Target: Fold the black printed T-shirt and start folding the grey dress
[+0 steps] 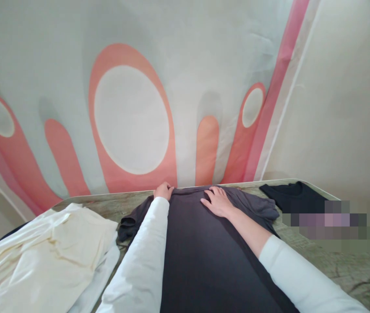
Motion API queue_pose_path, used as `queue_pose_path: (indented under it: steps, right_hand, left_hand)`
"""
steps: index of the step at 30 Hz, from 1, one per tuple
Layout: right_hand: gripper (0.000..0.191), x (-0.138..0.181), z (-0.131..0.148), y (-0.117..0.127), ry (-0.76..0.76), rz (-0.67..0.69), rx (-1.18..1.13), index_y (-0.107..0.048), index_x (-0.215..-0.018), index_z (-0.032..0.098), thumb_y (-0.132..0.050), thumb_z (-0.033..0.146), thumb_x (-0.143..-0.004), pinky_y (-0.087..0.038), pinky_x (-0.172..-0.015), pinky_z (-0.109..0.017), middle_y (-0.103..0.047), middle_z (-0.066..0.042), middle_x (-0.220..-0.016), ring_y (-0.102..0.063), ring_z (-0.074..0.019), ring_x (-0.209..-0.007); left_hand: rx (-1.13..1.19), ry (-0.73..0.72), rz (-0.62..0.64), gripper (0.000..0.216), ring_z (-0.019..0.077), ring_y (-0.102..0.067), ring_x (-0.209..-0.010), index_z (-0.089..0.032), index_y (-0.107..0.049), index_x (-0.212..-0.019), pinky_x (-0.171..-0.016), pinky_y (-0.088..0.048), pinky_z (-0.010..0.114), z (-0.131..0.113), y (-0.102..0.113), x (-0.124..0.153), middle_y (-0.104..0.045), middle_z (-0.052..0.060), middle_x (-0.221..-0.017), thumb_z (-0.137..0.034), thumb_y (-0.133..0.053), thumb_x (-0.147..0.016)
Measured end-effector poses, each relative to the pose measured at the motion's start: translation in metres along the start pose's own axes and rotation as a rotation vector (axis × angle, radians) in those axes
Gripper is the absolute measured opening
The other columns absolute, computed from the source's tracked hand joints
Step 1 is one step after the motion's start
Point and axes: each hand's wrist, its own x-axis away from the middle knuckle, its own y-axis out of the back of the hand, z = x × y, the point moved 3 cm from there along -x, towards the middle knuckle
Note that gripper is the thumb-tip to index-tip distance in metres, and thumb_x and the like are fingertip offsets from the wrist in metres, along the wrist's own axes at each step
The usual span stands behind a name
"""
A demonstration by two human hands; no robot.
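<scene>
A dark grey T-shirt point(198, 252) lies spread out lengthwise before me, its collar end near the table's far edge. One short sleeve sticks out on each side. At the shirt's far left shoulder, my left hand point(163, 191) is closed on the cloth, with the fingers bent and the thumb beside them. My right hand point(218, 202) rests flat on the upper right of the shirt, fingers apart. Both my arms reach across in white sleeves.
Cream-white clothing point(57, 256) lies heaped on the left of the wood-patterned table point(351, 265). A folded black garment point(297, 195) is at the far right, beside a blurred patch. Behind the table stands a wall with a pink-and-white printed backdrop point(185, 65).
</scene>
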Motion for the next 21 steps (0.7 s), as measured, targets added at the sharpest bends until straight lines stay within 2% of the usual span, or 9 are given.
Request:
queue_pose_path:
  steps: [2,4,10,16,19,21]
  right_hand:
    - [0.064,0.001,0.0,0.001,0.01,-0.014,0.001,-0.045,-0.128,0.019,-0.021,0.06,-0.085,-0.011,-0.104,-0.039,-0.039,-0.011,-0.133,-0.027,-0.0264,-0.126]
    - [0.064,0.001,-0.001,0.0,0.017,0.0,0.0,-0.045,-0.128,0.019,-0.02,0.06,-0.085,-0.013,-0.104,-0.039,-0.039,-0.011,-0.133,-0.029,-0.0268,-0.125]
    - [0.068,-0.002,-0.008,-0.007,-0.02,0.059,0.003,-0.036,-0.135,0.021,-0.015,0.062,-0.085,-0.013,-0.104,-0.041,-0.029,-0.008,-0.143,-0.022,-0.027,-0.13]
    - [0.071,-0.004,-0.015,-0.014,-0.058,0.122,-0.007,-0.028,-0.139,0.022,-0.011,0.064,-0.084,-0.009,-0.106,-0.044,-0.019,-0.004,-0.148,-0.014,-0.0262,-0.133]
    - [0.071,-0.005,-0.015,-0.014,-0.061,0.13,-0.013,-0.027,-0.139,0.022,-0.011,0.065,-0.084,-0.008,-0.106,-0.044,-0.017,-0.004,-0.148,-0.011,-0.026,-0.134]
    - [0.072,-0.006,-0.015,-0.013,-0.067,0.137,-0.015,-0.026,-0.14,0.022,-0.011,0.065,-0.083,-0.007,-0.106,-0.045,-0.017,-0.004,-0.148,-0.011,-0.0261,-0.134]
  left_hand:
    - [0.016,-0.037,-0.033,0.03,0.0175,-0.058,-0.096,-0.024,-0.057,-0.101,-0.08,-0.04,0.027,0.0,0.0,0.001,-0.065,0.005,-0.102,-0.045,-0.041,-0.088]
    - [0.018,-0.044,-0.066,0.03,0.0181,-0.058,-0.096,-0.024,-0.055,-0.104,-0.077,-0.04,0.026,0.001,0.001,0.002,-0.064,0.006,-0.102,-0.043,-0.037,-0.089]
    - [-0.007,-0.003,-0.106,0.029,0.0219,-0.059,-0.093,-0.025,-0.058,-0.099,-0.078,-0.039,0.032,0.004,0.002,0.004,-0.067,0.006,-0.096,-0.042,-0.037,-0.089]
    - [-0.029,0.085,-0.126,0.036,0.0267,-0.055,-0.098,-0.022,-0.063,-0.093,-0.084,-0.036,0.041,0.008,0.001,0.009,-0.063,0.011,-0.101,-0.045,-0.037,-0.088]
    - [-0.046,0.069,-0.2,0.04,0.0306,-0.046,-0.11,-0.02,-0.06,-0.103,-0.091,-0.031,0.048,-0.003,0.012,0.015,-0.055,0.015,-0.113,-0.046,-0.035,-0.088]
    - [-0.045,-0.051,-0.148,0.04,0.031,-0.043,-0.114,-0.018,-0.057,-0.109,-0.093,-0.03,0.049,-0.022,0.017,0.017,-0.051,0.016,-0.118,-0.043,-0.033,-0.089]
